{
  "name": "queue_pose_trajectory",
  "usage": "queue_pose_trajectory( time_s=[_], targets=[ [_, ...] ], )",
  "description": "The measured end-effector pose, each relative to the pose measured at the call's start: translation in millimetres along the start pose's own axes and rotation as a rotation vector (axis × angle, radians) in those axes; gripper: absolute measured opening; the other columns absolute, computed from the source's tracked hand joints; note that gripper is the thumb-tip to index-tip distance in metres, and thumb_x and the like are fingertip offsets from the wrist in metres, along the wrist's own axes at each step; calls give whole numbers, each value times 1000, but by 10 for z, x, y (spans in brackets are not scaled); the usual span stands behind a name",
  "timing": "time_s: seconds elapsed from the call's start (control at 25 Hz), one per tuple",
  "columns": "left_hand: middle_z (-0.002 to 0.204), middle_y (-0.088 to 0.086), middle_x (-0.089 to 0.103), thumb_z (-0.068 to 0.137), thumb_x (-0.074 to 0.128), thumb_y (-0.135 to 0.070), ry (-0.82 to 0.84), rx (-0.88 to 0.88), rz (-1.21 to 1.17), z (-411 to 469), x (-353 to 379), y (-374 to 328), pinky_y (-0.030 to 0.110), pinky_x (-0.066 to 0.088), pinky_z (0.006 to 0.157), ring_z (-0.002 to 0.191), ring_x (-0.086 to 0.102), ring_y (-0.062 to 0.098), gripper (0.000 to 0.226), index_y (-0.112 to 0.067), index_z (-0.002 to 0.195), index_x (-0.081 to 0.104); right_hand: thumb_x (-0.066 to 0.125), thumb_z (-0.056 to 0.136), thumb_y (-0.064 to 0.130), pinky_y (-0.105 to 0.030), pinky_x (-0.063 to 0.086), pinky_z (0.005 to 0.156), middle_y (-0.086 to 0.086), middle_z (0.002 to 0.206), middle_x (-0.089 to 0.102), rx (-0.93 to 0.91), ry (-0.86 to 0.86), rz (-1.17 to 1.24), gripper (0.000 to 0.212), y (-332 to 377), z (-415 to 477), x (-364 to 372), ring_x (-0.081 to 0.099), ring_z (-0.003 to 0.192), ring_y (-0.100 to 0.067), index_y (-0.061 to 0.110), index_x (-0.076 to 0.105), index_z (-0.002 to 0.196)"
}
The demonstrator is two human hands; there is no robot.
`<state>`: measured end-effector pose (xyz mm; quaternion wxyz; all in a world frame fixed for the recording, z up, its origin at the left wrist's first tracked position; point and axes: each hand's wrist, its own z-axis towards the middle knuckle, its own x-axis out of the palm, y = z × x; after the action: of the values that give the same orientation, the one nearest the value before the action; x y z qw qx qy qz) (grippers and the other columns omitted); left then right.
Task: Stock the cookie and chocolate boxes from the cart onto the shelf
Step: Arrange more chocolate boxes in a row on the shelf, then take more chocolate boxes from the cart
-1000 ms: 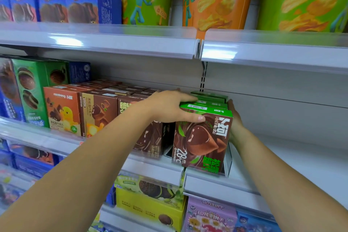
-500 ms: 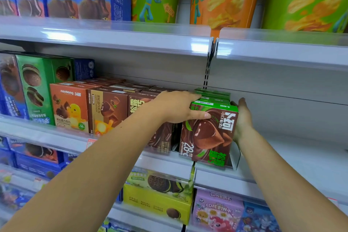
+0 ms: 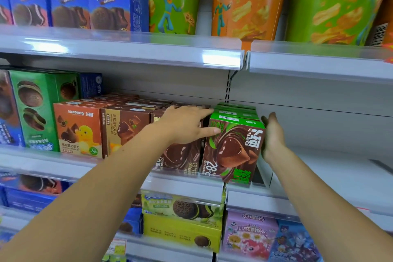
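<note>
Middle shelf (image 3: 182, 181), seen from beside the person. The green-topped chocolate box (image 3: 231, 151) stands upright at the shelf's front edge, heading a row of like boxes, just right of the brown chocolate boxes (image 3: 125, 132). The left hand (image 3: 185, 125) lies with straight fingers along the box's upper left edge, thumb on its front. The right hand (image 3: 273, 134) presses flat, fingers straight, against its right side.

Head view, close, facing the shelf (image 3: 119, 49).
</note>
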<state>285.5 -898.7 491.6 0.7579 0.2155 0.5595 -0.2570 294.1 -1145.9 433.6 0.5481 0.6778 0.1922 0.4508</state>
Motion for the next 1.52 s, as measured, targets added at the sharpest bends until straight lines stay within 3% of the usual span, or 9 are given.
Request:
queue_pose_trajectory(
  time_s=[0.08, 0.36, 0.72, 0.84, 0.96, 1.08, 1.16, 1.32, 1.52],
  targets=[
    [159, -5, 23, 87, 29, -73, -27, 8, 30, 38, 45, -37, 51, 20, 115, 145, 25, 19, 76, -35, 151, 17, 29, 100, 56, -36, 54, 70, -11, 79, 70, 53, 75, 40, 52, -8, -157, 86, 69, 66, -25, 16, 56, 117],
    [153, -3, 36, 89, 27, -71, -113, 4, 52, 69, 110, -128, 51, 28, 109, 139, 36, 22, 72, -29, 147, 31, 25, 100, 56, -30, 54, 52, -14, 58, 69, 91, 109, 46, 58, 117, -338, 147, 67, 47, -25, 9, 59, 95],
    [151, 0, 41, 88, 43, -65, -233, 69, -167, -63, 63, 37, 48, 20, 117, 139, 37, 19, 72, -23, 146, 36, 29, 101, 52, -38, 50, 80, -9, 102, 64, 46, 59, 1, 53, 267, -344, 153, 64, 82, -27, 17, 44, 138],
    [148, -2, 45, 94, 47, -51, -418, 128, -238, -321, 55, 47, 41, 12, 120, 141, 33, 12, 55, -23, 142, 44, 35, 100, 38, -30, 44, 78, -2, 116, 60, -237, -113, -241, 36, 321, -554, 129, 57, 98, -21, 21, 62, 115],
    [137, -4, 57, 95, 51, -37, -614, 114, -338, -747, 159, 50, 31, 27, 115, 133, 44, 8, 41, -21, 133, 56, 39, 95, 22, -24, 42, 84, 9, 102, 59, -747, -257, -328, 25, 190, -1136, 167, 56, 100, -13, 32, 62, 91],
    [121, -8, 66, 92, 52, -34, -705, -1, -422, -1245, 403, 196, 22, 43, 99, 115, 57, 6, 34, -21, 121, 65, 37, 95, 12, -25, 40, 86, 13, 92, 50, -1087, -28, -311, 27, -285, -1710, 360, 53, 93, -12, 23, 62, 90],
    [117, -9, 68, 91, 49, -39, -669, -130, -458, -1603, 631, 375, 17, 43, 91, 108, 58, 7, 35, -25, 118, 66, 37, 95, 11, -26, 41, 86, 6, 91, 52, -1097, 227, -362, 27, -713, -1970, 540, 53, 93, -12, 12, 64, 92],
    [113, -7, 69, 89, 52, -37, -489, -441, -483, -2626, 1129, 897, 19, 43, 90, 105, 59, 7, 34, -25, 117, 67, 38, 98, 19, -20, 42, 88, 10, 101, 56, -729, 674, -484, 25, -1758, -2438, 986, 55, 100, -3, 17, 63, 103],
    [123, -5, 62, 93, 52, -41, -216, -923, -599, -4317, 1831, 1685, 31, 48, 94, 108, 61, 12, 33, -32, 123, 62, 43, 101, 22, -28, 45, 97, 10, 112, 62, -300, 1002, -720, 24, -3153, -3106, 1502, 57, 108, -5, 23, 62, 115]
  ],
)
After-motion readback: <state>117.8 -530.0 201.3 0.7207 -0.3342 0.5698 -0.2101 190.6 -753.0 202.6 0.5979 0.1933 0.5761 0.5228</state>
